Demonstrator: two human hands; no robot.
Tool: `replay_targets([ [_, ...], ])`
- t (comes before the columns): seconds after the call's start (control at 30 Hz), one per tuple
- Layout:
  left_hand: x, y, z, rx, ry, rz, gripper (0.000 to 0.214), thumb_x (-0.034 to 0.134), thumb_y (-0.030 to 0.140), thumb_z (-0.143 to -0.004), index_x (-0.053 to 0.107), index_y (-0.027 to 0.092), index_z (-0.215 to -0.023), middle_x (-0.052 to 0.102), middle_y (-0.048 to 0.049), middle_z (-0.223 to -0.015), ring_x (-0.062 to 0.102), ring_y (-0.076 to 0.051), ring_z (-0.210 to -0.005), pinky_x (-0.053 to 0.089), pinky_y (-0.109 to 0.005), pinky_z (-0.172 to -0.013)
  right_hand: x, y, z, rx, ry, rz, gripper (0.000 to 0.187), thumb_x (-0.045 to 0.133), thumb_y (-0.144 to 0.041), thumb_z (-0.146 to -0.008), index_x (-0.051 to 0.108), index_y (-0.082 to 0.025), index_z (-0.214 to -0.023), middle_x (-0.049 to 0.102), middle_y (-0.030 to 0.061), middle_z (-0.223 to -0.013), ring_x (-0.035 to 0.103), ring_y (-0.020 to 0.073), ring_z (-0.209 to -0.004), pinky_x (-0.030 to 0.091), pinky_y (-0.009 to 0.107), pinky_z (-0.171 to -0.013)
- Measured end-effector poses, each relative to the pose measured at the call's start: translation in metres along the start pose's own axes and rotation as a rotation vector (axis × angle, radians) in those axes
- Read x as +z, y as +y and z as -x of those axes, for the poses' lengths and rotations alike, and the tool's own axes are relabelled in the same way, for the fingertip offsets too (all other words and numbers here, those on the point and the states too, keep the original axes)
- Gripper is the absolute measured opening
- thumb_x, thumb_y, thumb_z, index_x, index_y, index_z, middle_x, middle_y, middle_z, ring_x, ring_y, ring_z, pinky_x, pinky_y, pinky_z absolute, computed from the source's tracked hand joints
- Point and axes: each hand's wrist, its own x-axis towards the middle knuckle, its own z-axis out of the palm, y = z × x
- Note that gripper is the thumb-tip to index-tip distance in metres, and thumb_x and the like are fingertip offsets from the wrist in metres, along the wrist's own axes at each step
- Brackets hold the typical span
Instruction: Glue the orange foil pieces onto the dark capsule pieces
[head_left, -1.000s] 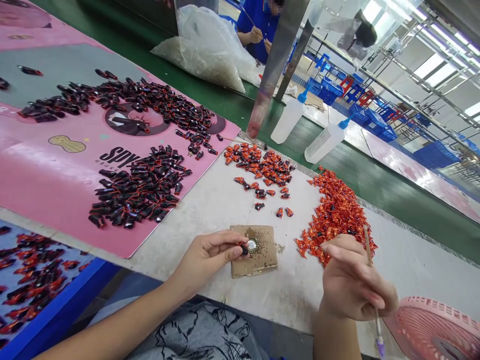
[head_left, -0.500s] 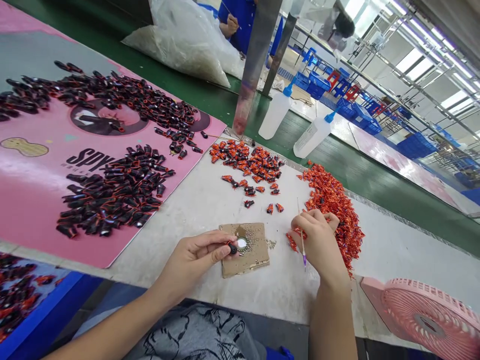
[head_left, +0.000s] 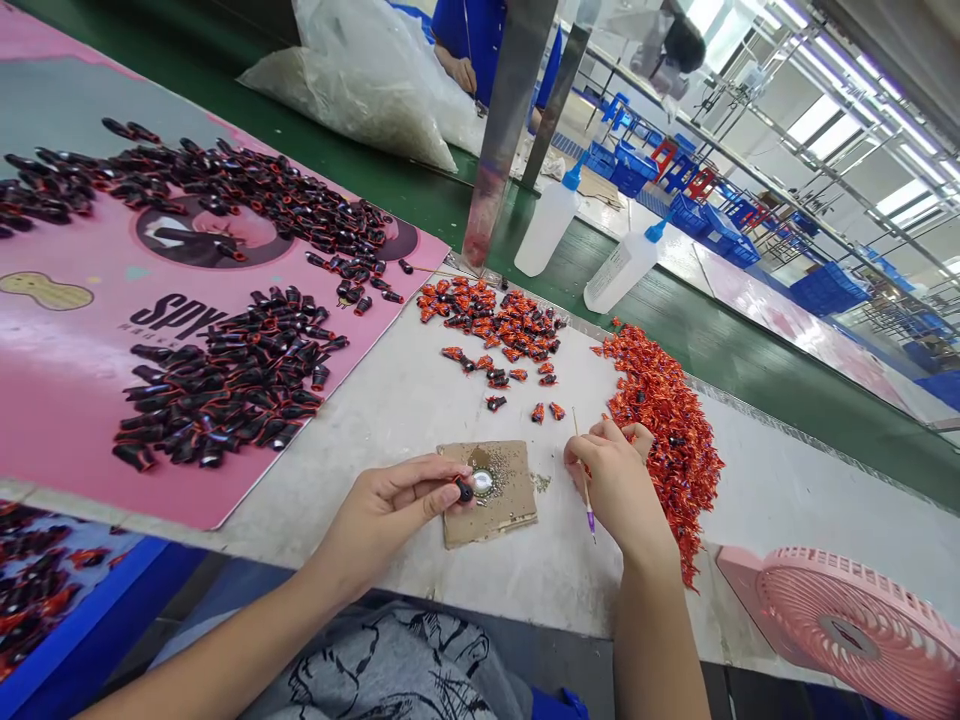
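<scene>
My left hand [head_left: 397,505] pinches a small black plastic part [head_left: 463,490] between thumb and fingers, over the left side of a cardboard square [head_left: 517,505]. A round spot of white liquid [head_left: 482,483] sits on the cardboard, with small specks around it. To the right of the cardboard, my right hand [head_left: 619,485] grips a thin stick with a purple end [head_left: 590,518], its purple tip pointing down toward me. Whether its fingertips also hold a small red part is hidden. Beside this hand lies a big heap of shiny red-orange parts [head_left: 667,440].
Black-and-red pieces [head_left: 240,375] cover a pink printed mat [head_left: 67,390] at left. Red-and-black pieces [head_left: 502,320] lie behind the cardboard. Two white squeeze bottles [head_left: 547,225] stand near a metal post [head_left: 495,150]. A pink fan [head_left: 832,610] is at right; a co-worker's hand [head_left: 461,72] shows beyond.
My right hand has moved left with the stick, away from the red heap and closer to the cardboard. My left hand keeps its pinch on the black part and has hardly moved.
</scene>
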Motion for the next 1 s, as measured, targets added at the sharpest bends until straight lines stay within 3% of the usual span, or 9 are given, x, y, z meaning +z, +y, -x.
replay_targets([
  [0.07,0.000,0.000,0.000,0.011,-0.019,0.006,0.024,0.092,0.032,-0.055,0.082,0.021,-0.074,0.076,-0.0050,-0.071,0.070,-0.017,-0.063,0.060,-0.024,-0.063,-0.005,-0.005,-0.003,-0.015,0.034,-0.089,0.022,0.061,-0.005,-0.085,0.057,-0.021,-0.071,0.067,-0.0029,-0.066,0.060,0.0198,-0.079,0.026,0.044,-0.086],
  [0.17,-0.001,0.000,0.002,0.057,-0.060,0.004,0.022,0.091,0.034,-0.059,0.082,0.021,-0.073,0.076,-0.0069,-0.073,0.070,-0.018,-0.066,0.060,-0.025,-0.066,-0.007,-0.021,-0.008,-0.061,0.183,-0.292,0.016,0.059,-0.007,-0.089,0.059,-0.022,-0.081,0.071,-0.0017,-0.078,0.066,0.0166,-0.078,0.034,0.042,-0.090],
  [0.27,-0.003,0.001,0.004,0.107,-0.196,0.046,0.021,0.088,0.040,-0.064,0.082,0.022,-0.073,0.076,-0.0071,-0.072,0.070,-0.019,-0.067,0.059,-0.025,-0.066,0.000,-0.049,-0.008,-0.108,0.318,-0.560,0.016,0.059,-0.007,-0.089,0.061,-0.022,-0.087,0.073,0.0025,-0.084,0.069,0.0157,-0.078,0.050,0.032,-0.077],
  [0.37,-0.005,0.002,0.005,0.129,-0.351,0.090,0.020,0.086,0.043,-0.068,0.082,0.024,-0.074,0.074,-0.0068,-0.070,0.070,-0.019,-0.068,0.058,-0.026,-0.065,0.010,-0.075,-0.005,-0.174,0.340,-0.774,0.017,0.060,-0.005,-0.088,0.063,-0.021,-0.090,0.074,0.0057,-0.088,0.071,0.0156,-0.082,0.056,0.026,-0.070],
  [0.47,-0.008,0.000,0.004,0.166,-0.371,0.103,0.020,0.085,0.043,-0.070,0.082,0.024,-0.076,0.074,-0.0072,-0.070,0.069,-0.019,-0.069,0.057,-0.026,-0.065,0.016,-0.088,-0.003,-0.180,0.346,-0.935,0.015,0.065,-0.006,-0.086,0.065,-0.021,-0.087,0.075,0.0061,-0.087,0.073,0.0156,-0.081,0.059,0.025,-0.071],
  [0.6,-0.011,-0.003,0.002,0.173,-0.338,0.152,0.020,0.085,0.041,-0.070,0.082,0.023,-0.077,0.072,-0.0067,-0.072,0.066,-0.017,-0.067,0.055,-0.023,-0.060,0.017,-0.088,-0.004,-0.022,0.283,-1.215,0.014,0.071,-0.009,-0.083,0.066,-0.021,-0.080,0.076,0.0042,-0.084,0.073,0.0154,-0.081,0.060,0.027,-0.074],
  [0.77,-0.011,-0.005,0.001,0.223,-0.343,0.155,0.018,0.083,0.041,-0.073,0.082,0.026,-0.081,0.072,-0.0054,-0.072,0.064,-0.015,-0.067,0.053,-0.022,-0.061,0.018,-0.086,-0.004,0.171,0.107,-1.443,0.010,0.078,-0.018,-0.078,0.069,-0.021,-0.076,0.077,0.0045,-0.093,0.073,0.0146,-0.083,0.059,0.025,-0.075],
  [0.9,-0.011,-0.007,0.001,0.243,-0.354,0.142,0.017,0.083,0.043,-0.073,0.082,0.027,-0.080,0.072,-0.0048,-0.071,0.064,-0.015,-0.065,0.053,-0.023,-0.063,0.018,-0.086,-0.003,0.237,-0.010,-1.523,0.011,0.078,-0.024,-0.079,0.073,-0.023,-0.088,0.076,0.0052,-0.097,0.072,0.0135,-0.080,0.059,0.023,-0.072],
  [1.0,-0.011,-0.009,0.000,0.242,-0.277,0.125,0.020,0.085,0.044,-0.070,0.082,0.025,-0.078,0.073,-0.0056,-0.072,0.066,-0.016,-0.068,0.055,-0.026,-0.065,0.018,-0.087,-0.002,0.252,0.036,-1.466,0.016,0.078,-0.020,-0.078,0.073,-0.024,-0.093,0.076,0.0019,-0.088,0.069,0.0105,-0.070,0.057,0.019,-0.065],
])
